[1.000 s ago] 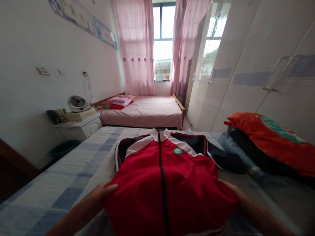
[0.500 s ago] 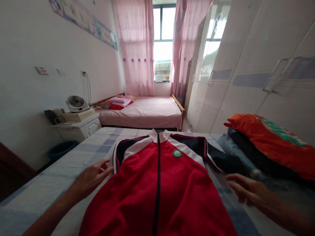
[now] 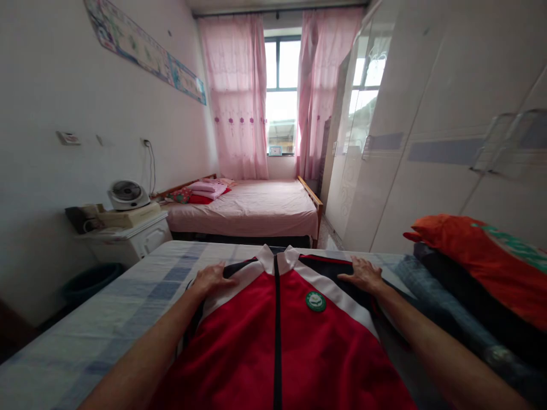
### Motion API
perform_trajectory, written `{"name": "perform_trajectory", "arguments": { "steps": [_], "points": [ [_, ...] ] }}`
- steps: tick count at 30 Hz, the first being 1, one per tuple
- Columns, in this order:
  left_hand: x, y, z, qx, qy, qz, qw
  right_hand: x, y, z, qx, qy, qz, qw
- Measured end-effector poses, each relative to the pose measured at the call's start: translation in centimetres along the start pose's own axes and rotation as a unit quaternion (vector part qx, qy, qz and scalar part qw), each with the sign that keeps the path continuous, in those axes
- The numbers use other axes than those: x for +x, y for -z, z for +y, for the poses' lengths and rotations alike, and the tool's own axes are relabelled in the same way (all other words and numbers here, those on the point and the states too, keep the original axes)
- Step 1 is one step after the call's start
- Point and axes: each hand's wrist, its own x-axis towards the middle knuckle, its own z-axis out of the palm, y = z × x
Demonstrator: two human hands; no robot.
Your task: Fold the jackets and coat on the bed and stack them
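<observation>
A red, white and black zip-up jacket [image 3: 243, 330] lies front side up on the bed in front of me, its white collar pointing away. A round green badge [image 3: 315, 302] sits on its chest, right of the dark zip. My left hand [image 3: 212, 278] rests on the left shoulder of the jacket, fingers spread. On the opposite shoulder lies my right hand [image 3: 362, 273], also with its fingers spread over the dark fabric. Both palms face down, and neither hand grips the cloth. My forearms cover parts of the sleeves.
The jacket's bed has a white and blue striped sheet [image 3: 123, 302]. On the right is a pile of clothes with an orange garment [image 3: 474, 256] on top. A pink-covered bed [image 3: 256, 205], a cabinet with a fan [image 3: 128, 195] and a tall wardrobe [image 3: 444, 188] stand beyond.
Both hands have moved forward and inward, from beside the jacket onto its shoulders. My view has tilted up slightly, so the room appears lower in the picture.
</observation>
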Motion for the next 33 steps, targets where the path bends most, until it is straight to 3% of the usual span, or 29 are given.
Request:
{"name": "perform_trajectory", "arguments": {
  "steps": [3, 5, 10, 14, 20, 25, 33],
  "points": [
    [0.0, 0.5, 1.1, 0.019, -0.014, -0.021, 1.0, -0.2, 0.5, 0.1, 0.004, 0.026, -0.027, 0.999],
    [-0.2, 1.2, 2.2, 0.031, -0.025, -0.004, 0.999, -0.3, 1.0, 0.3, 0.007, 0.039, -0.024, 0.999],
    [-0.7, 2.8, 4.3, 0.058, -0.053, 0.055, 0.995, -0.4, 1.3, 1.2, -0.004, -0.018, -0.001, 1.0],
    [-1.2, 3.2, 4.1, 0.065, -0.053, 0.065, 0.994, -0.4, 1.1, 2.0, -0.005, -0.046, -0.041, 0.998],
    [-0.9, 3.5, 3.8, 0.064, -0.056, 0.09, 0.992, 0.0, 1.8, 3.7, -0.01, -0.045, -0.018, 0.999],
    [-0.7, 3.0, 3.8, 0.06, -0.049, 0.089, 0.993, -0.3, 1.8, 4.2, -0.014, -0.066, -0.048, 0.997],
    [0.1, 3.7, 3.8, 0.056, -0.043, 0.146, 0.987, 1.7, 5.9, 4.3, -0.024, -0.129, 0.066, 0.989]
  ]
}}
